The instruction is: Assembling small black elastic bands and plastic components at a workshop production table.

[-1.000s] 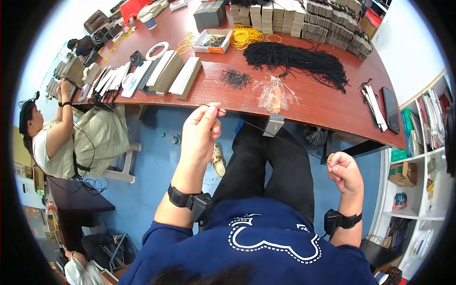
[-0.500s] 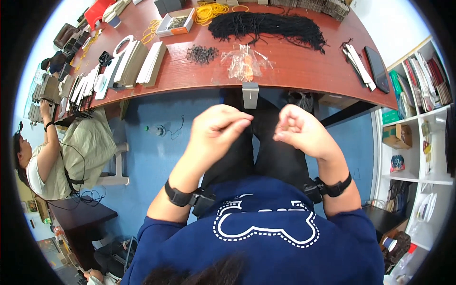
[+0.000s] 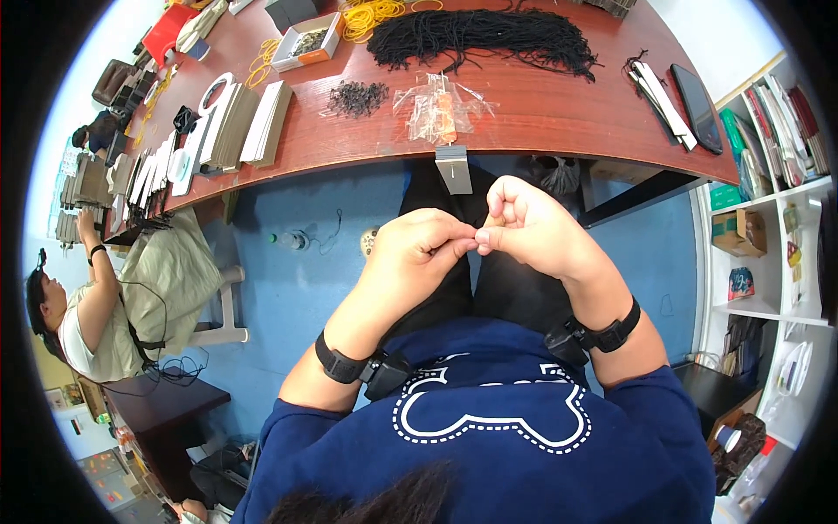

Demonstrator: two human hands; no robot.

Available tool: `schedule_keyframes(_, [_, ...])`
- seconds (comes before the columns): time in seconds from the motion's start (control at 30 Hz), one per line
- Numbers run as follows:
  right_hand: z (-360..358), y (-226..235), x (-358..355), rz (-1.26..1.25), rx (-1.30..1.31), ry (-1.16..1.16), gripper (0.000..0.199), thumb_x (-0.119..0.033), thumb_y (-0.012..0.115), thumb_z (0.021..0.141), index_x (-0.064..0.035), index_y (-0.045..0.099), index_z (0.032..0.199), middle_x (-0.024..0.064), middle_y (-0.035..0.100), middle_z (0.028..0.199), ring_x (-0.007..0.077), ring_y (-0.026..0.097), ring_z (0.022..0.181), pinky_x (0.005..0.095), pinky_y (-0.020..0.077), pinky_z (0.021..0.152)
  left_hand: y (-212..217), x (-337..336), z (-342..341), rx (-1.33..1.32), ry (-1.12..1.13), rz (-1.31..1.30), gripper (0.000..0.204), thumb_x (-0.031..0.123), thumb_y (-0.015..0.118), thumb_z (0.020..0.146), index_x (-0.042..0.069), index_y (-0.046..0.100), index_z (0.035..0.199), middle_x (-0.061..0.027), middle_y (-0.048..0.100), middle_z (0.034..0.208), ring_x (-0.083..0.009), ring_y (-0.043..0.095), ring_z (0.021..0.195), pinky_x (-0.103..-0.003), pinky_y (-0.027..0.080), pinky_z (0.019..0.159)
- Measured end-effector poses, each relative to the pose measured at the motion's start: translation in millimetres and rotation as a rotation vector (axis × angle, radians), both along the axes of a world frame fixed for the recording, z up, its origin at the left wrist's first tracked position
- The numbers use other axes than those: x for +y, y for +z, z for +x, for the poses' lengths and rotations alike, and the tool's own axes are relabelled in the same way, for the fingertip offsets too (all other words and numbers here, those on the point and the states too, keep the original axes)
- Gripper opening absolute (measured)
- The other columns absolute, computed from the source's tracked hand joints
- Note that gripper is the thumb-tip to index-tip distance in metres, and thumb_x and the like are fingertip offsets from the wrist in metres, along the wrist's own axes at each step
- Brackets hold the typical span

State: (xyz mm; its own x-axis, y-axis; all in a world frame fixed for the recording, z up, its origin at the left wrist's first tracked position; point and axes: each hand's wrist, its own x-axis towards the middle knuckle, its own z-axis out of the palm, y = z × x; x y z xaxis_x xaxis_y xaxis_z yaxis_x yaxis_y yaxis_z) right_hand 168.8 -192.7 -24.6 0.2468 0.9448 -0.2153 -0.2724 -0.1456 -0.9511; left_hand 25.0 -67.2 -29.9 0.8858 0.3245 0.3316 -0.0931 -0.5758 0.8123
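Note:
My left hand [image 3: 415,262] and my right hand [image 3: 534,231] meet fingertip to fingertip above my lap. Both are closed in a pinch; whatever is between the fingers is too small or hidden to make out. Just beyond them a small grey block [image 3: 454,175] juts from the table's near edge. Behind it on the red-brown table [image 3: 559,118] lies crumpled clear plastic [image 3: 423,113] with an orange strip [image 3: 446,113]. A heap of tiny black pieces [image 3: 358,99] lies to its left, and a thick bundle of black cords [image 3: 484,39] stretches across farther back.
Stacks of pale card strips [image 3: 266,124] and an open box of small metal parts [image 3: 307,44] stand left, with yellow cords [image 3: 371,19] behind. At right are white strips [image 3: 661,105] and a dark phone [image 3: 696,109]. Another person [image 3: 87,306] works at far left. Shelves [image 3: 768,205] line the right.
My hands were apart and have come together at the fingertips. The right hand moved left, and the left hand shifted slightly right and down.

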Motion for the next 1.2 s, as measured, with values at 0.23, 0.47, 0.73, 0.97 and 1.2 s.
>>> schedule_keyframes(0.23, [-6.7,-10.4,6.3,0.025,0.008,-0.122,0.010,-0.005,0.055,0.087,-0.0038,0.046,0.091,0.0066,0.060,0.080,0.0108,0.059,0.068,0.0215,0.0448,0.054,-8.5,5.4,0.4,0.148,0.100,-0.218,0.004,0.002,0.067,0.077,0.002,0.065,0.081,-0.0038,0.060,0.078,-0.0100,0.054,0.065,-0.022,0.044,0.058])
schedule_keyframes(0.47, [-18.7,-18.1,7.4,0.032,0.290,-0.047,0.023,-0.018,0.047,0.094,0.0003,0.053,0.107,0.0071,0.059,0.081,0.0136,0.060,0.064,0.0238,0.0504,0.057,-17.6,4.0,5.1,-0.006,0.201,-0.417,0.002,0.001,0.063,0.082,0.000,0.064,0.083,-0.0012,0.058,0.081,-0.0074,0.053,0.073,-0.020,0.042,0.063])
schedule_keyframes(0.73, [-30.0,-10.3,5.8,-0.034,0.010,-0.127,0.016,-0.017,0.055,0.090,-0.0020,0.061,0.089,-0.0003,0.054,0.064,0.0082,0.052,0.054,0.0220,0.0420,0.048,-22.8,-2.4,1.1,0.040,0.072,-1.176,0.006,0.010,0.058,0.087,0.005,0.058,0.090,-0.0002,0.057,0.079,-0.0068,0.049,0.069,-0.019,0.040,0.062])
schedule_keyframes(0.97, [-20.8,-20.0,15.1,0.221,-0.704,-0.244,0.015,-0.014,0.054,0.089,0.0005,0.058,0.085,0.0064,0.054,0.070,0.0127,0.053,0.068,0.0282,0.0428,0.063,-18.6,10.6,10.1,0.074,0.006,-0.987,0.006,0.012,0.057,0.089,0.006,0.057,0.090,0.0007,0.057,0.079,-0.0057,0.049,0.068,-0.019,0.040,0.062])
schedule_keyframes(1.2, [-9.0,-9.1,5.3,0.290,-0.566,-0.173,0.014,-0.007,0.049,0.087,-0.0017,0.055,0.076,0.0074,0.054,0.070,0.0144,0.052,0.069,0.0282,0.0439,0.067,9.4,20.4,14.7,0.075,0.019,-0.294,0.026,0.010,0.063,0.084,0.002,0.062,0.108,-0.0051,0.065,0.093,-0.0126,0.060,0.086,-0.026,0.048,0.076])
